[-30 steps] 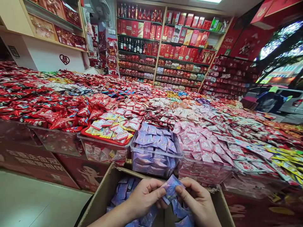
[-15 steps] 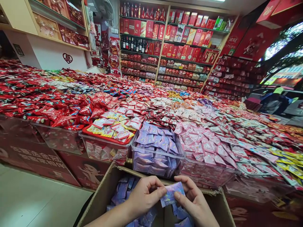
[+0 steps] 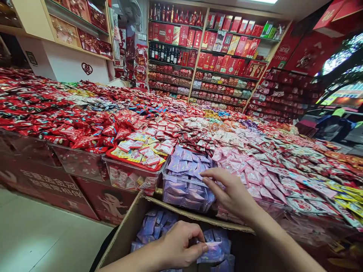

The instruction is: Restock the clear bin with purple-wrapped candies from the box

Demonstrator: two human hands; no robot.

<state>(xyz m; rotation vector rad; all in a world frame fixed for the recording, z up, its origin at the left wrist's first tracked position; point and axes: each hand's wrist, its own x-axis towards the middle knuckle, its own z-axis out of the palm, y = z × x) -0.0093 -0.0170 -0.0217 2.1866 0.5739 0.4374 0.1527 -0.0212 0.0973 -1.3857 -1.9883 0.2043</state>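
Observation:
My left hand (image 3: 185, 241) is over the open cardboard box, thumb and fingers pinched on the edge of a small purple packet (image 3: 214, 251). Below and around it in the box lie more purple packets (image 3: 151, 226). My right hand (image 3: 231, 189) reaches over the front right of a clear plastic bin (image 3: 184, 180) heaped with the same packets (image 3: 185, 162). Its fingers are stretched out and slightly apart, the tips close to the top packets, and I see nothing held in them. Whether the fingertips touch a packet is unclear.
The cardboard box (image 3: 127, 221) stands against the display front. Beside the purple bin are a red-rimmed bin of yellow and red packets (image 3: 141, 149) and a heap of pink packets (image 3: 249, 170). Shelves of bottles and red boxes (image 3: 215, 60) line the back wall.
My right hand has left the packet both hands held and moved up and forward to the purple bin. My left hand has lowered into the box. The view has shifted slightly.

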